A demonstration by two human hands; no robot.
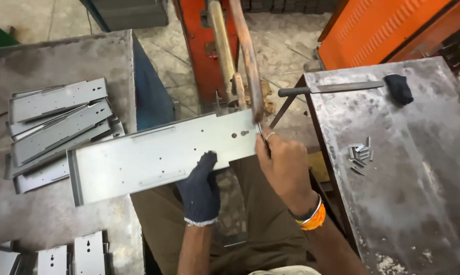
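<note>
A long grey sheet-metal panel with small holes lies across my lap and the left table edge. My left hand, in a dark blue knit glove, grips its lower edge from below. My right hand, bare with a ring and orange wristbands, pinches a small metal pin at the panel's right end, just under the tip of the spot welder's copper arm. A second brass arm runs beside it.
A stack of similar grey panels lies on the left table. Small metal brackets sit bottom left. The right steel table holds several small pins, a metal file and a dark glove.
</note>
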